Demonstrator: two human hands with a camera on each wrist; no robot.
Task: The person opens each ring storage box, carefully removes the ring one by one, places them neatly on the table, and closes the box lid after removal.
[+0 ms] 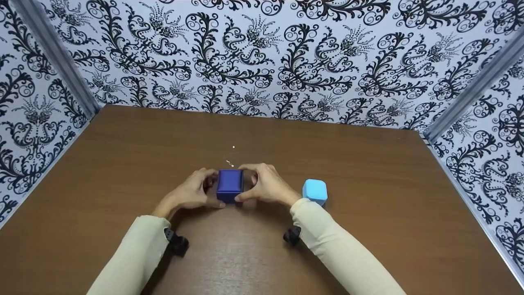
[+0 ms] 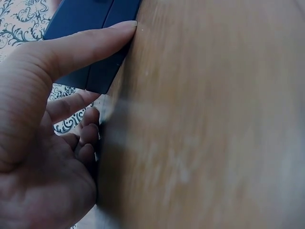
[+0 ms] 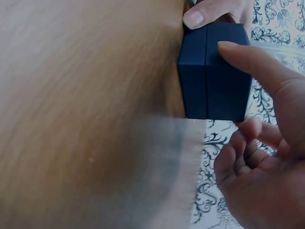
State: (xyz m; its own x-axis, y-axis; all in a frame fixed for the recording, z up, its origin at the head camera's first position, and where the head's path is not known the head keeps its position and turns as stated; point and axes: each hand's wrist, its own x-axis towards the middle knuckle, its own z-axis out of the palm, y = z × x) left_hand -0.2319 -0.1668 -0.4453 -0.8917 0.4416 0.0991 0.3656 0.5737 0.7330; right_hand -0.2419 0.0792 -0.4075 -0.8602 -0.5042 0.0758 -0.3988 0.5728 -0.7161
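A dark blue hinged-looking jewellery box (image 1: pixel 229 181) sits on the brown table between both hands, its lid down. A seam runs around its side, plain in the right wrist view. My left hand (image 1: pixel 192 190) holds the left side, with the thumb (image 2: pixel 95 45) across the lower front and a finger behind. From the right, my right hand (image 1: pixel 268 184) pinches the upper part, thumb on the lid's front (image 3: pixel 228 86) and index finger at the back. The other fingers of each hand curl loosely off the box. What the box contains is hidden.
A light blue rounded box (image 1: pixel 315 190) stands on the table, just right of my right wrist. Small bright bits (image 1: pixel 230 163) lie beyond the dark box, too small to identify. Patterned walls (image 1: pixel 262 61) enclose the table's (image 1: pixel 348 155) back and sides.
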